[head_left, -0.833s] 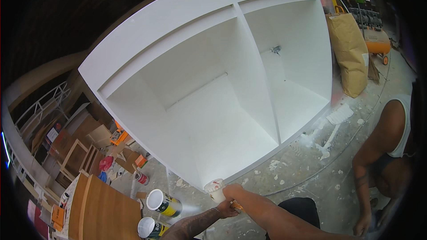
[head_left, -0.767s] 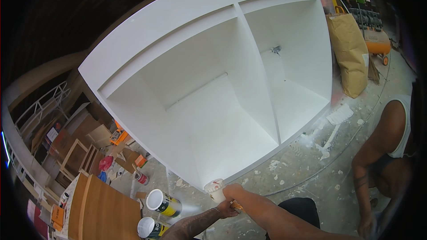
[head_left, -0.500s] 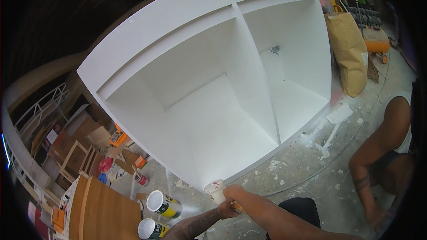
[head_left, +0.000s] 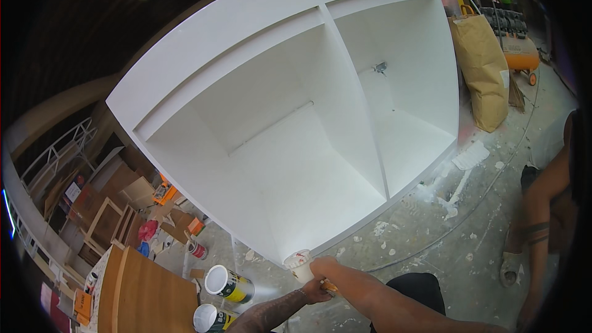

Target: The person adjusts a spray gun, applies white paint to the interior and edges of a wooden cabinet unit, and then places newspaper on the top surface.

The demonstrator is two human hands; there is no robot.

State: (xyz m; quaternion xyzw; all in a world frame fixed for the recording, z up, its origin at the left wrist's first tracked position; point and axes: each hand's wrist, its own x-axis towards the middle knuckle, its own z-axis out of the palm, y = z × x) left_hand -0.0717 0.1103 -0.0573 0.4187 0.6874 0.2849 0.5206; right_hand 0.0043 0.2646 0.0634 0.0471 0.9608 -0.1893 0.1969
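Partly hidden | left hand (head_left: 316, 291) grip unclear | right hand (head_left: 322, 268) grips white cup (head_left: 298, 264)

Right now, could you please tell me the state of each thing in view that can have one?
Cabinet: white, open-fronted, both compartments bare.
Cup: upright, held at the cabinet's lower edge.
Left hand: closed beneath the cup.
Right hand: closed beside the cup.
Two cans: lids off, on the floor.
Sack: upright, full.
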